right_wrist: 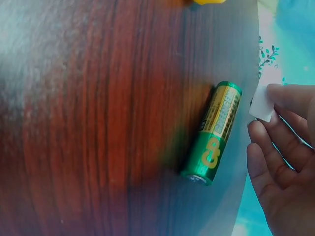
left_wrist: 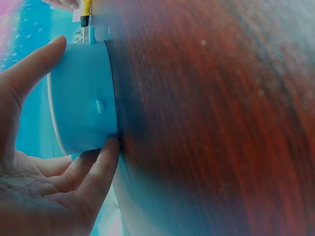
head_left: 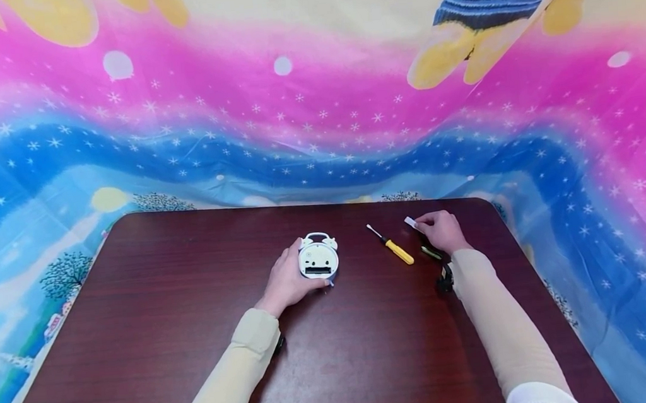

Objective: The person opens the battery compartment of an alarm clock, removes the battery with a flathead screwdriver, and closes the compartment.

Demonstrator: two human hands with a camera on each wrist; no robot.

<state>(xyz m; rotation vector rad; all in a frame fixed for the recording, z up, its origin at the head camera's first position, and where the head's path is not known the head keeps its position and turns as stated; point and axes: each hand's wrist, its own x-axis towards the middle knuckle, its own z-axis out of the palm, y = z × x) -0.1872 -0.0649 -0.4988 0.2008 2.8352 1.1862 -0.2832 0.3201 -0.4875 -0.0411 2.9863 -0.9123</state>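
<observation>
A small alarm clock [head_left: 318, 254] with a white back, a top handle and a blue body [left_wrist: 81, 98] lies back side up on the table, a dark slot showing in its back. My left hand [head_left: 287, 279] grips it round the side, thumb on one side and fingers on the other. At the right, my right hand [head_left: 445, 231] pinches a small flat white piece [right_wrist: 262, 102] between thumb and fingertips. Close by that hand, a green and gold battery [right_wrist: 212, 132] lies on the table.
Between the hands lies a screwdriver [head_left: 398, 252] with a yellow handle, its tip toward the table's far edge. The dark red wooden table [head_left: 153, 291] has a colourful printed cloth [head_left: 317, 132] hanging behind it and along both sides.
</observation>
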